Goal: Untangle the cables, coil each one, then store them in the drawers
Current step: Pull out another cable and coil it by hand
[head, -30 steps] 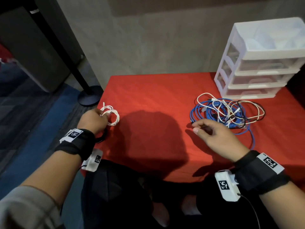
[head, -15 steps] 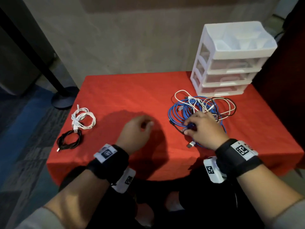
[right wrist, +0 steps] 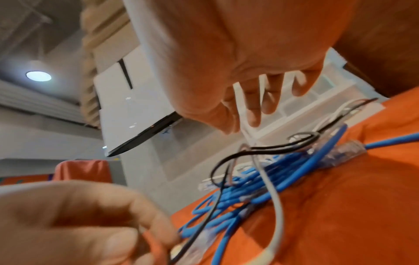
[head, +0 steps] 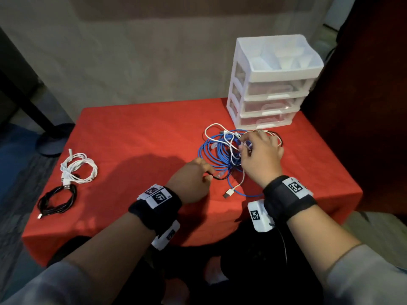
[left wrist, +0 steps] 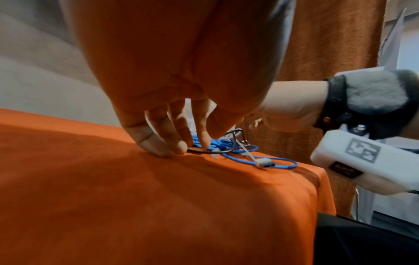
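Cable tangle [head: 222, 150] lies at table [head: 136, 133] right, before the drawer unit [head: 271, 84]. We find the left hand [head: 189, 181] pinching the black cable [head: 217, 177] at its near-left edge; the right hand [head: 262, 159] spreads relaxed atop it, grip unconfirmed.

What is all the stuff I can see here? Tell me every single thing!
coiled white cable: one, white, table's left side
coiled black cable: one, black, just in front of the white coil
tangled cables: one pile, blue, white and black, in front of the drawers
drawers: one unit, white, table's far right corner
table: one, red cloth
left hand: pinches a black cable at the pile's edge
right hand: over the pile, fingers among the cables
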Motion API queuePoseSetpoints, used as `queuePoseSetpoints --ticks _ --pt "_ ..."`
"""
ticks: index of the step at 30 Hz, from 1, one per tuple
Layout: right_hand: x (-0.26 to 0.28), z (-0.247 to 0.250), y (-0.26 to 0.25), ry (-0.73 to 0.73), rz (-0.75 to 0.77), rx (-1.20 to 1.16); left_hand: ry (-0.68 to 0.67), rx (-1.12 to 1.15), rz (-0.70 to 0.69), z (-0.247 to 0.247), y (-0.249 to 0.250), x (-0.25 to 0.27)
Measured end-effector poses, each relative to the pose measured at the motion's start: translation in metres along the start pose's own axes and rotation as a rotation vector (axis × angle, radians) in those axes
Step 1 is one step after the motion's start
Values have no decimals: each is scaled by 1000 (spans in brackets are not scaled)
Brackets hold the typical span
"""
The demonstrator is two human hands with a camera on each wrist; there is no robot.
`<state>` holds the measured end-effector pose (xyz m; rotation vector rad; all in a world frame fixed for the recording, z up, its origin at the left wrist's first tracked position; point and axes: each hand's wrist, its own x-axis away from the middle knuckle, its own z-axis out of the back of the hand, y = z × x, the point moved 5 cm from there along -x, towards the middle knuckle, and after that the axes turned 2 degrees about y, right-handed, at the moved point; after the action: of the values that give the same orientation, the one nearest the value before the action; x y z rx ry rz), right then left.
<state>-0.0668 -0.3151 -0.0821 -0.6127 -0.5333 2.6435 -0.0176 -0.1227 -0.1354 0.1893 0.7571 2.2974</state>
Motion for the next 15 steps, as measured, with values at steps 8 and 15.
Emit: queuePoseSetpoints --ticks 8,15 --pt "-36 -29 10 -299 -153 -13 -15 23 78 3 2 -7" --pt "-49 19 -20 -73 -77 -662 207 163 85 27 4 -4"
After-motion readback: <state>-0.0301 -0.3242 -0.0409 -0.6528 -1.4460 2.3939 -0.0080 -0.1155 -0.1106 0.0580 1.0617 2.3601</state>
